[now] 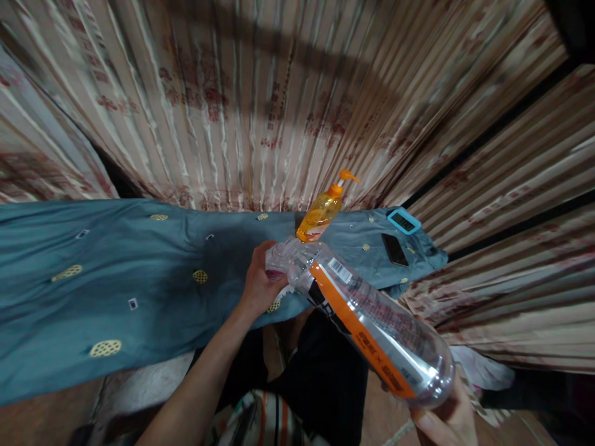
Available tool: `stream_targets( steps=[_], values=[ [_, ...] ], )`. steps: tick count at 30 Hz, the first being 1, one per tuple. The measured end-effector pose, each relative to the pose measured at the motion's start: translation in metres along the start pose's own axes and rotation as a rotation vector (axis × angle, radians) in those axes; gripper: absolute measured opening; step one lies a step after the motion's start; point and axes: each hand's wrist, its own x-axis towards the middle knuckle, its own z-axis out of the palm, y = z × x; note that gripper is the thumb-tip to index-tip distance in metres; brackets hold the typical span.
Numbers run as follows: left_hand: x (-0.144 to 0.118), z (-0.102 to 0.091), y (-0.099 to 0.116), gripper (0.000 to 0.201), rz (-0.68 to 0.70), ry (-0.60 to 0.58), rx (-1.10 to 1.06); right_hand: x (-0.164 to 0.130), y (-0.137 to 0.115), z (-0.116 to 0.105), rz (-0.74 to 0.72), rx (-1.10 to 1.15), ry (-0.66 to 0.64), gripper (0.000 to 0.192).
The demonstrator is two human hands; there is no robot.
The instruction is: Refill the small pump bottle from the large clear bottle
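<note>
Holding large bottle, clear plastic with orange label, up off the worktop, overlapping its near edge in view. Clamped around base end by fingers of right hand, thumb visible at the bottom, rest mostly hidden behind the plastic. Pinched at the other end by fingers of left hand, closed on clear plastic piece right at the neck. Could be a separate cup or part of the bottle's own mouth; too see-through and blurred to say.

Lies to the right of left fingers, away and left from right fingers. Slants on long axis from neck at far left to base at near right, well off upright. Can't judge the tilt from this angle. Nearer left hand at neck, nearer right hand at base.

See also pump bottle, standing on worktop just beyond neck, closer to left hand than right. Can't tell if touching. Looks partway filled with amber liquid, orange pump on top, nozzle pointing right. Can't make out any liquid in large bottle, though partly blocked by label.

Toward right end of worktop, note phone lying flat, with blue-framed gadget just past it, screen showing. Backed by pleated curtain.
</note>
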Motion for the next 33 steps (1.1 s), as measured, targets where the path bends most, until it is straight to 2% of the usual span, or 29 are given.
stream_targets(
  steps=[13, 18, 24, 29, 33],
  values=[
    [-0.001, 0.001, -0.001, 0.065, -0.007, -0.003, -0.016, -0.002, -0.006, 0.004, 0.006, -0.038, -0.003, 0.094],
    [-0.001, 0.001, -0.001, 0.064, 0.005, -0.003, -0.002, -0.001, -0.004, 0.003, -0.047, -0.073, 0.012, 0.092],
    [-0.001, 0.000, -0.003, 0.064, 0.030, -0.008, -0.006, 0.005, 0.007, -0.005, -0.025, -0.061, 0.056, 0.099],
    [-0.001, 0.000, -0.003, 0.065, 0.033, -0.009, -0.012, 0.009, 0.011, -0.012, 0.041, -0.049, -0.006, 0.109],
    [-0.002, 0.000, -0.004, 0.067, 0.041, -0.024, -0.028, 0.011, 0.014, -0.015, 0.005, -0.056, -0.007, 0.108]
  ],
)
